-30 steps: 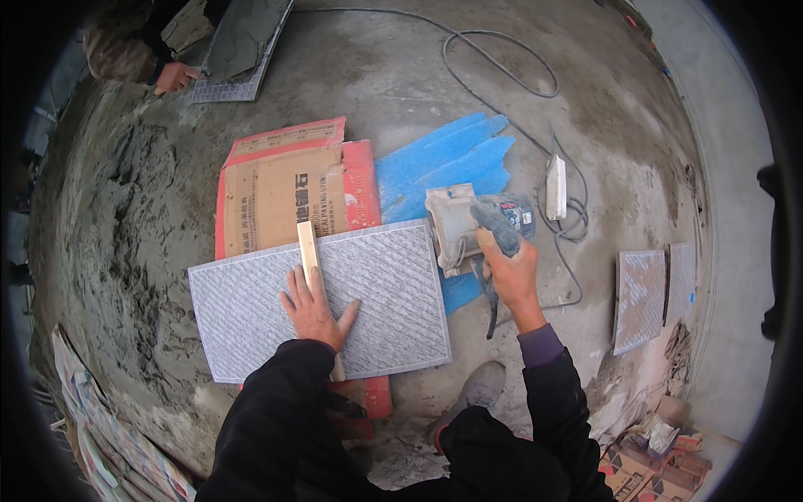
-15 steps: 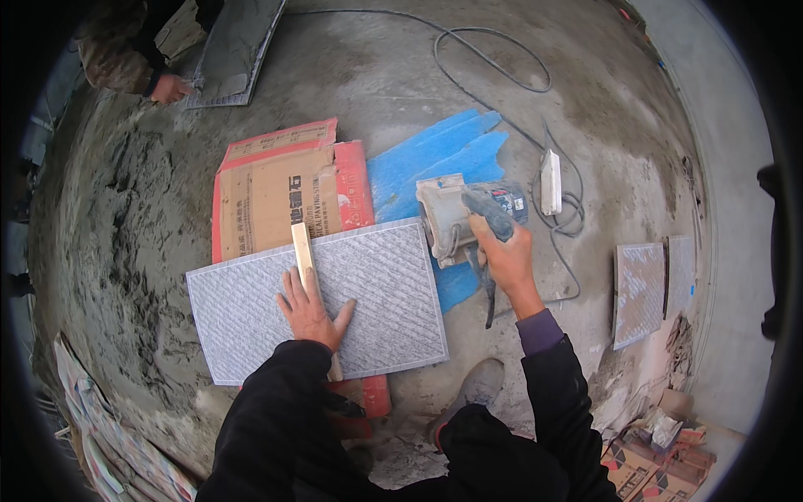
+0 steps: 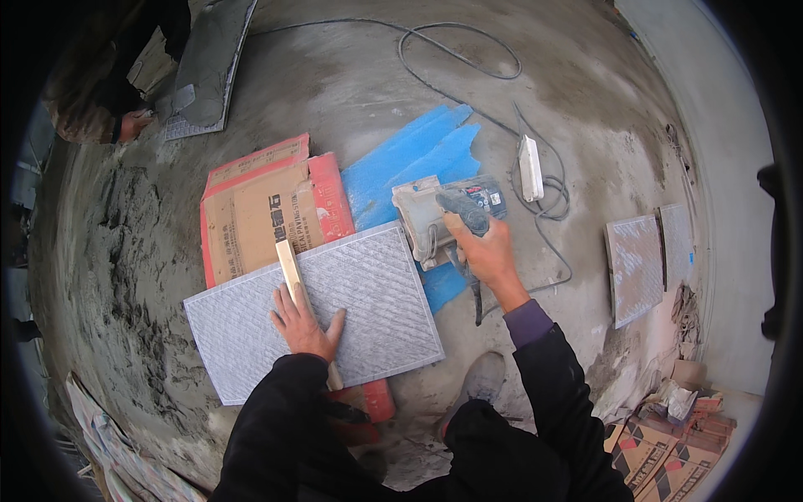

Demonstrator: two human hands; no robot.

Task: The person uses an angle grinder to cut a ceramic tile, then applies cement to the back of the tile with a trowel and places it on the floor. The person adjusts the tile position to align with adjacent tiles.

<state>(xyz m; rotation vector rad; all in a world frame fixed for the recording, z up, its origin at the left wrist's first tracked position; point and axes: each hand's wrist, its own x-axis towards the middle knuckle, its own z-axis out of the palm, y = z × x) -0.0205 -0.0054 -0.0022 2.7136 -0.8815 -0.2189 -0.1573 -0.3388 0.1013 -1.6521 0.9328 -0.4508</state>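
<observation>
A grey textured paving tile [image 3: 372, 289] lies at a slant, its far left part over a cardboard piece. A narrow wooden strip [image 3: 289, 263] crosses the tile's face. My left hand [image 3: 305, 326] rests flat over the strip and the tile, fingers stretched and thumb spread. My right hand [image 3: 489, 255] is wrapped round the dark handle of a corded hand-held stone cutter [image 3: 418, 219]. The cutter's metal base sits close against the tile's right edge. Its blade is hidden from this view.
Under the work lie a red-and-brown cardboard piece [image 3: 251, 213] and a blue sheet [image 3: 401, 159]. A cable [image 3: 452, 94] loops past a white power strip [image 3: 530, 170]. Tiles [image 3: 633, 268] lie right; boxes [image 3: 661, 460] lower right. Far left, a co-worker's hand [image 3: 135, 124] is near another slab [image 3: 209, 75].
The whole view has turned and shifted slightly. My hands keep their places on the strip and the cutter. The co-worker's hand has come away from the slab's edge.
</observation>
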